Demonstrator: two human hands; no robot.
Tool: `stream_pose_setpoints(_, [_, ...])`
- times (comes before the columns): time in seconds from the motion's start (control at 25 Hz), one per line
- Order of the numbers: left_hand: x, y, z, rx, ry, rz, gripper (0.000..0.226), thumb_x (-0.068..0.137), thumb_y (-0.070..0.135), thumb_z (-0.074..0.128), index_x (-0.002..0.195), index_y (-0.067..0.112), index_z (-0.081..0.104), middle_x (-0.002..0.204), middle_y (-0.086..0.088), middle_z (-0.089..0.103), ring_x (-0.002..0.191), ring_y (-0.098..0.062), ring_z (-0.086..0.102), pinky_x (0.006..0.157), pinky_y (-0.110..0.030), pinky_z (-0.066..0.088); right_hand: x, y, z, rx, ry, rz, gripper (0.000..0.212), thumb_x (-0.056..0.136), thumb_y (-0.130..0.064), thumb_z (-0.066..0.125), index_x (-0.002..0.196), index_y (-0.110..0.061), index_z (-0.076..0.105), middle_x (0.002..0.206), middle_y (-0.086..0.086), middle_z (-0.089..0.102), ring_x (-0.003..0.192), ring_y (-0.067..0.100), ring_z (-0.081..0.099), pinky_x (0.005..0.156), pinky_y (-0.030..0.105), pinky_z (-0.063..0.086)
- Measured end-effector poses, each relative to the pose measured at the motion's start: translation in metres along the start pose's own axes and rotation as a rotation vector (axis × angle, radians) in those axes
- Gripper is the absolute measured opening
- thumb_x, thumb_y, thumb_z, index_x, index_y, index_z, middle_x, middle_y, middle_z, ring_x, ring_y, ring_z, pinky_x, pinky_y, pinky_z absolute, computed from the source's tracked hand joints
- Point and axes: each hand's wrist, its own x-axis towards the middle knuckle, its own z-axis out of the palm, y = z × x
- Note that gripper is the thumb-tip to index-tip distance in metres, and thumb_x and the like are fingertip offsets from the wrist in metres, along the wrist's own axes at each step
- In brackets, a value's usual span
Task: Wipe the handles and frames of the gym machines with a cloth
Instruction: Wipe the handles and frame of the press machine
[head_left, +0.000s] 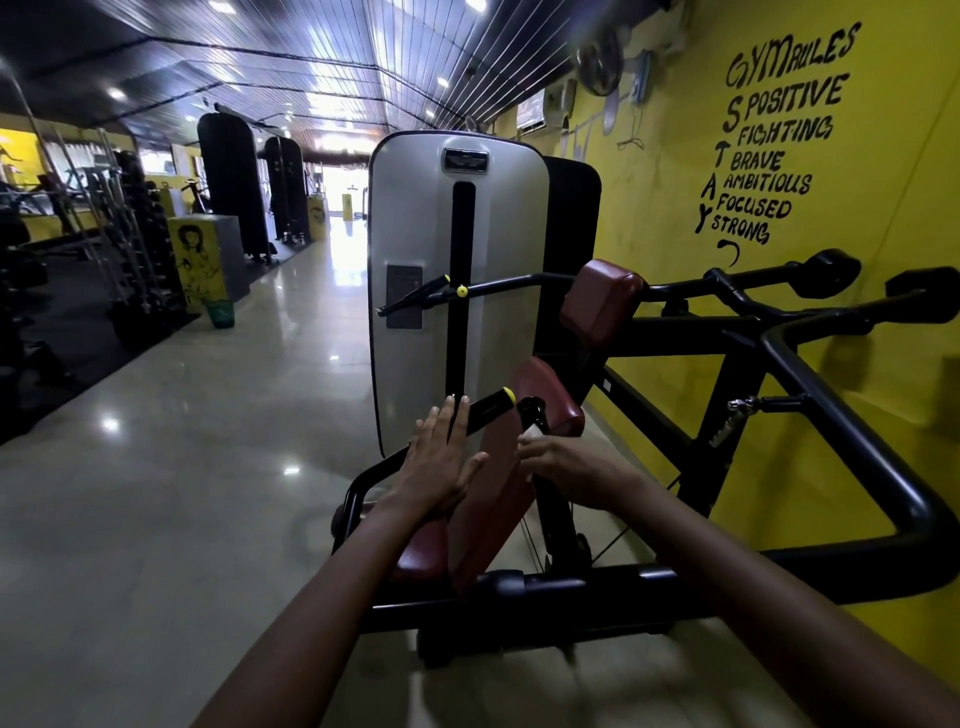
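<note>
Black steel frame (852, 441) of the machine stands rigid against the yellow wall (779, 322); it should take firm rubbing anywhere along its tubes. Left hand (441, 462), fingers straight, lies flat by the yellow-tipped handle (488, 410). Right hand (566, 467) curls round what looks like a white cloth (535, 434), soft and light, bunched against a post.

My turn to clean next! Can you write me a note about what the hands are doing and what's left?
Left hand: open, fingers straight, flat against the black handle with the yellow tip.
Right hand: holds the white cloth at the black post beside the red pads.
Done: cannot tell from this view.
Left, as far as I can judge: the big black frame by the yellow wall and the upper handle.
</note>
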Motion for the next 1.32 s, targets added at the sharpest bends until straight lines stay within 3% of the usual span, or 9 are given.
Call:
stream_pose_setpoints(0.08, [0.000, 0.000, 0.001, 0.003, 0.009, -0.002, 0.089, 0.080, 0.067, 0.007, 0.151, 0.015, -0.008, 0.161, -0.011, -0.002, 0.148, -0.029, 0.001, 0.119, -0.042, 0.002, 0.007, 0.003, 0.000, -0.069, -0.001, 0.062, 0.044, 0.093, 0.003, 0.036, 0.135, -0.003, 0.047, 0.150, 0.008, 0.035, 0.144, 0.015, 0.018, 0.117, 0.021, 0.001])
stream_pose_setpoints(0.28, [-0.001, -0.002, 0.004, 0.029, 0.025, 0.009, 0.077, 0.096, 0.056, 0.026, 0.150, 0.016, -0.011, 0.161, -0.010, -0.003, 0.147, -0.029, 0.002, 0.120, -0.042, 0.002, 0.028, 0.015, 0.001, -0.002, -0.002, 0.264, 0.056, 0.091, -0.002, 0.035, 0.146, -0.009, 0.028, 0.158, 0.004, 0.017, 0.147, 0.017, 0.003, 0.120, 0.035, 0.011])
stream_pose_setpoints(0.4, [-0.001, -0.005, 0.004, 0.029, 0.041, 0.032, 0.079, 0.085, 0.065, 0.010, 0.146, 0.020, -0.016, 0.160, -0.011, 0.000, 0.147, -0.029, 0.005, 0.119, -0.044, 0.007, 0.044, 0.029, 0.006, 0.009, 0.067, 0.315, 0.051, 0.092, -0.007, 0.037, 0.142, -0.011, 0.036, 0.150, 0.004, 0.032, 0.141, 0.026, 0.025, 0.112, 0.039, 0.030])
stream_pose_setpoints(0.48, [-0.001, -0.006, 0.004, 0.010, 0.039, 0.040, 0.079, 0.083, 0.066, 0.007, 0.144, 0.022, -0.018, 0.161, -0.010, 0.000, 0.147, -0.028, 0.004, 0.119, -0.044, 0.008, 0.056, 0.037, 0.002, 0.175, 0.123, 0.421, 0.033, 0.092, -0.009, 0.039, 0.122, -0.010, 0.052, 0.118, 0.008, 0.055, 0.112, 0.030, 0.052, 0.087, 0.038, 0.046])
stream_pose_setpoints(0.6, [-0.001, -0.006, 0.006, 0.012, 0.051, 0.038, 0.079, 0.084, 0.065, 0.008, 0.144, 0.022, -0.018, 0.161, -0.009, -0.001, 0.147, -0.028, 0.003, 0.119, -0.044, 0.009, 0.069, 0.043, -0.016, 0.178, 0.065, 0.552, 0.014, 0.090, -0.010, 0.048, 0.092, -0.006, 0.060, 0.090, 0.013, 0.061, 0.084, 0.031, 0.060, 0.066, 0.038, 0.045])
stream_pose_setpoints(0.8, [0.000, -0.005, 0.009, 0.021, 0.062, 0.022, 0.078, 0.084, 0.064, 0.007, 0.143, 0.022, -0.020, 0.161, -0.009, -0.002, 0.147, -0.027, 0.002, 0.120, -0.042, 0.004, 0.078, 0.041, -0.024, 0.101, 0.172, 0.542, 0.007, 0.082, -0.009, 0.063, 0.081, -0.006, 0.069, 0.081, 0.015, 0.066, 0.077, 0.033, 0.063, 0.063, 0.035, 0.046])
stream_pose_setpoints(1.08, [-0.001, -0.004, 0.004, 0.001, 0.035, 0.017, 0.079, 0.081, 0.066, 0.006, 0.143, 0.024, -0.020, 0.161, -0.008, 0.000, 0.147, -0.026, 0.002, 0.120, -0.042, 0.004, 0.074, 0.055, -0.008, 0.602, 0.063, 0.745, 0.038, 0.097, -0.036, 0.045, 0.069, -0.015, 0.059, 0.067, 0.005, 0.058, 0.060, 0.018, 0.054, 0.051, 0.025, 0.038])
stream_pose_setpoints(1.16, [-0.001, -0.004, 0.004, -0.002, 0.023, 0.010, 0.079, 0.081, 0.067, 0.005, 0.143, 0.025, -0.020, 0.161, -0.007, -0.001, 0.147, -0.025, 0.001, 0.120, -0.041, 0.002, 0.071, 0.059, 0.001, 0.909, 0.124, 0.851, 0.045, 0.095, -0.049, 0.042, 0.079, -0.013, 0.063, 0.083, 0.010, 0.066, 0.075, 0.023, 0.061, 0.068, 0.029, 0.049])
stream_pose_setpoints(1.32, [-0.001, -0.002, 0.005, 0.007, 0.034, -0.003, 0.082, 0.079, 0.068, 0.003, 0.144, 0.023, -0.020, 0.161, -0.006, -0.003, 0.147, -0.025, 0.000, 0.120, -0.040, -0.001, 0.050, 0.045, 0.000, 1.299, 0.228, 0.948, 0.042, 0.100, -0.034, 0.040, 0.094, 0.002, 0.059, 0.091, 0.014, 0.063, 0.079, 0.023, 0.059, 0.073, 0.035, 0.048])
